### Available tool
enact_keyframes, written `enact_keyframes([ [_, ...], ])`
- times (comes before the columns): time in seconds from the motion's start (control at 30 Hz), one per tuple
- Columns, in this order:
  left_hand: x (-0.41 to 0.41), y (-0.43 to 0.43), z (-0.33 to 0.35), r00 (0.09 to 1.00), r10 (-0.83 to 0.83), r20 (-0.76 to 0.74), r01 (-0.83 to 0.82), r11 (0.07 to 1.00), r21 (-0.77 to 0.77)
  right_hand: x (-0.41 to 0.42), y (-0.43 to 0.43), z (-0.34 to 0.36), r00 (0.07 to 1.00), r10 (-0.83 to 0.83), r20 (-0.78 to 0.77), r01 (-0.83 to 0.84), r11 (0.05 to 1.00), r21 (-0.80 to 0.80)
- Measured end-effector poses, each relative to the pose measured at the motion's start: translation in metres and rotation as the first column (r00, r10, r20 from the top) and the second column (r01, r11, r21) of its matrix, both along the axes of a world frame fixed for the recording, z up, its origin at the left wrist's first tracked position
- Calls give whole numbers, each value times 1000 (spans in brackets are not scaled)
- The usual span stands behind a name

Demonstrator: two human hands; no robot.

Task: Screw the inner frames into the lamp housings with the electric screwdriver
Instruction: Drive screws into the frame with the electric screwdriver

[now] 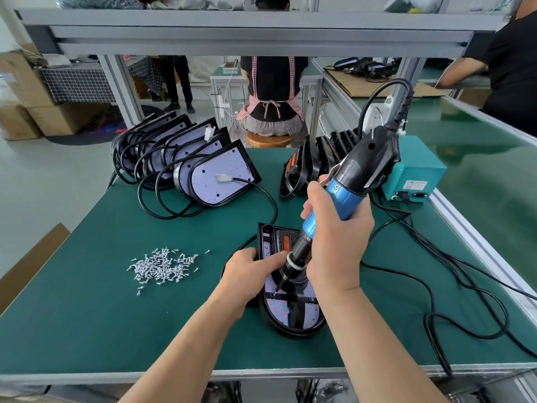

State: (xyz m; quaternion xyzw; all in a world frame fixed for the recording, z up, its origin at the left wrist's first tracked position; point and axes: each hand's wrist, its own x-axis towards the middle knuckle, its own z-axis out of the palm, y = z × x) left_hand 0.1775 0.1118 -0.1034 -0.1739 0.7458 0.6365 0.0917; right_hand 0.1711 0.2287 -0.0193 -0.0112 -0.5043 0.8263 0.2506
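**While the left hand is bracing the shell, the right is driving a screw**

Because the bit needs to sit square on a small screw, the right hand [337, 237] is wrapping its fingers around the blue barrel of the electric screwdriver [348, 184]. It is tilting the tool so that the tip is meeting the left side of the inner frame [297, 311].

The left hand [250, 274] is gripping the left rim of the lamp housing [290, 327], fingers curling over the edge, probably to stop the shell turning or sliding. That housing is lying open side up at the front middle of the table [116, 330], just before the person. It is a smooth black D-shaped shell, and thin black ribs are crossing a pale board dotted with red.

A heap of small bright screws [162, 267] is lying to the left on the matte green mat, seemingly for easy reach. Farther back, a row of open housings [203, 170] is leaning together with glossy black cables looping out, likely awaiting frames. Beside a second row [313, 161], a boxy teal power unit [412, 173] is sitting at the right edge.
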Motion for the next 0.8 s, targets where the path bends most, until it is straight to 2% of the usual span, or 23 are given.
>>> enact_keyframes([
  [0.4,1,1,0,1000,16,-13,-16,1000,8,5,-7,-5,996,65,-61,-63,997,34],
  [0.8,-1,6,0,996,61,-65,-62,998,-10,0,-4,-10,988,141,-57,-136,987,84],
])
